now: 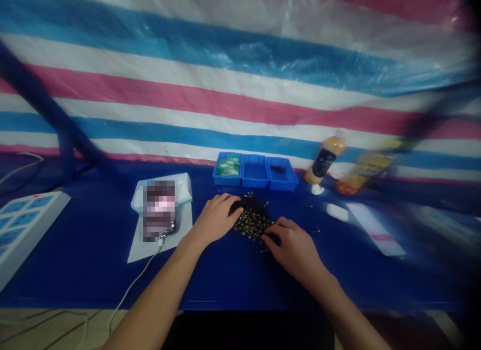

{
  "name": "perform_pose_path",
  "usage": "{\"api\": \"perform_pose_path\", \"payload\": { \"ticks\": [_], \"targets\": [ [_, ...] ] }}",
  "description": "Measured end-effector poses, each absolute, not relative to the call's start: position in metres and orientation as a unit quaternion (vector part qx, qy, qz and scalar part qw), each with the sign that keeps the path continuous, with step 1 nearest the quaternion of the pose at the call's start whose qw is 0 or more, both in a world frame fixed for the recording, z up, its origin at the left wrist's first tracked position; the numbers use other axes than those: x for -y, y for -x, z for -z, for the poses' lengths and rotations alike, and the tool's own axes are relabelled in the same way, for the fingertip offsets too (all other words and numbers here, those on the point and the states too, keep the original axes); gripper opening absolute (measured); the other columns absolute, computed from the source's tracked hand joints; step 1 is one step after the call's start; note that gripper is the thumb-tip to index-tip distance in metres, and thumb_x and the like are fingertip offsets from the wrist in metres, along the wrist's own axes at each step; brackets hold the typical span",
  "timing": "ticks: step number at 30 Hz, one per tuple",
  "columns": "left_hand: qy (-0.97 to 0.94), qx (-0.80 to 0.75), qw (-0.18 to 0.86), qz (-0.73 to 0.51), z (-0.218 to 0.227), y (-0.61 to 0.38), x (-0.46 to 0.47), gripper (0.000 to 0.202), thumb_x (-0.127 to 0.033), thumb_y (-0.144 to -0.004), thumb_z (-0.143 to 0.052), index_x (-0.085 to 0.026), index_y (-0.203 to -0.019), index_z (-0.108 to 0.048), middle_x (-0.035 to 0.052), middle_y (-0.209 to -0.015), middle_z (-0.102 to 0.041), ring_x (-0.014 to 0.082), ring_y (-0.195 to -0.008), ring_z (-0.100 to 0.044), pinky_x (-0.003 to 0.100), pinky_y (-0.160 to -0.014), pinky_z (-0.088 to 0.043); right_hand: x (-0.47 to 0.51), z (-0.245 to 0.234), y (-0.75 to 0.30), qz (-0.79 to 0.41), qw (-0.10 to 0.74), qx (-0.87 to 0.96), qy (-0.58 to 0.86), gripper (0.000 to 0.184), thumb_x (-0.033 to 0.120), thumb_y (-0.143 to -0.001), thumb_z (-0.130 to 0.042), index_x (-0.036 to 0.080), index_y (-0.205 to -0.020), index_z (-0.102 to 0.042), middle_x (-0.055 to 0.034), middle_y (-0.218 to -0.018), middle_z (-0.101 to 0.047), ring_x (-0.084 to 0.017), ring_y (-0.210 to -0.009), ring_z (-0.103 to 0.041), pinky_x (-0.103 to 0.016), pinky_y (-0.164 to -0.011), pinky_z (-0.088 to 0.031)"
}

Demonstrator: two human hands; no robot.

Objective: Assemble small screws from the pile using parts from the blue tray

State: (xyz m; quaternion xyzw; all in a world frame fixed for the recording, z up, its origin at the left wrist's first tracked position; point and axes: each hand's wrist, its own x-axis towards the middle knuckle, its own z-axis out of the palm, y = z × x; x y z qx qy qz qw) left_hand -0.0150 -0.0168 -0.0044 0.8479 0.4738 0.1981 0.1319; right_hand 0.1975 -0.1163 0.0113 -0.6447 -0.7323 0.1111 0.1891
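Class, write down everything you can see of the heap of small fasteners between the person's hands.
The heap of small fasteners is a loose, uneven pile on the blue table top, with round brass-coloured heads and dark shanks; their exact kind is too small to tell. Black material covers its far side. The left hand touches that dark part, the right hand its near edge.

The left hand (215,219) and right hand (295,252) can pass over the blue tabletop (93,275) near the front. Behind the pile of screws (252,220), three blue bins (255,172) and two bottles (325,159) stand in the way.
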Motion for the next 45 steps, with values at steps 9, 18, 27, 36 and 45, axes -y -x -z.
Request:
{"api": "perform_pose_path", "payload": {
  "ticks": [9, 18, 27, 36, 45],
  "targets": [
    [-0.848, -0.469, 0.136, -0.206, 0.006, 0.014, 0.017, 0.045, -0.052, -0.095, -0.039, -0.025, -0.123, -0.059, 0.0080, -0.122, -0.061, 0.0288, -0.109, -0.053, 0.049, -0.094, -0.041, 0.099, -0.021, -0.178, -0.033, 0.054, 0.744, 0.665, 0.016, 0.018, -0.081, -0.055, 0.019, -0.071, -0.067, -0.0096, -0.083, -0.065, -0.024, -0.083, -0.061, -0.033, -0.068, -0.041],
    [-0.837, -0.479, 0.155, -0.213, 0.004, 0.016, 0.018, 0.047, -0.054, -0.095, -0.035, -0.025, -0.124, -0.059, 0.0075, -0.121, -0.060, 0.0282, -0.112, -0.053, 0.048, -0.094, -0.041, 0.076, -0.039, -0.233, -0.346, 0.275, 0.695, 0.567, 0.015, 0.032, -0.081, -0.060, 0.019, -0.083, -0.068, -0.0031, -0.076, -0.068, -0.017, -0.070, -0.062, -0.029, -0.063, -0.044],
    [-0.836, -0.481, 0.162, -0.207, 0.004, 0.017, 0.019, 0.046, -0.055, -0.095, -0.036, -0.027, -0.124, -0.058, 0.0066, -0.121, -0.060, 0.0289, -0.112, -0.053, 0.050, -0.093, -0.042, 0.002, -0.046, -0.266, -0.198, 0.453, 0.603, 0.626, 0.032, 0.041, -0.076, -0.067, 0.016, -0.097, -0.066, -0.0028, -0.069, -0.064, -0.014, -0.057, -0.055, -0.029, -0.059, -0.042],
    [-0.850, -0.478, 0.129, -0.179, -0.004, 0.014, -0.002, 0.044, -0.050, -0.097, -0.035, -0.026, -0.126, -0.057, 0.0085, -0.124, -0.057, 0.0272, -0.104, -0.060, 0.044, -0.089, -0.047, 0.012, -0.017, -0.251, -0.150, 0.281, 0.776, 0.544, 0.021, 0.024, -0.086, -0.058, 0.020, -0.101, -0.072, -0.0067, -0.094, -0.069, -0.018, -0.081, -0.061, -0.032, -0.078, -0.047],
    [-0.846, -0.498, 0.047, -0.184, -0.004, 0.004, -0.002, 0.042, -0.047, -0.098, -0.032, -0.025, -0.125, -0.056, 0.0072, -0.120, -0.060, 0.0253, -0.098, -0.062, 0.039, -0.081, -0.050, 0.014, -0.001, -0.233, -0.124, 0.200, 0.858, 0.457, 0.029, 0.016, -0.090, -0.053, 0.025, -0.111, -0.070, -0.0057, -0.110, -0.066, -0.019, -0.101, -0.059, -0.038, -0.095, -0.043]
  ]
}}
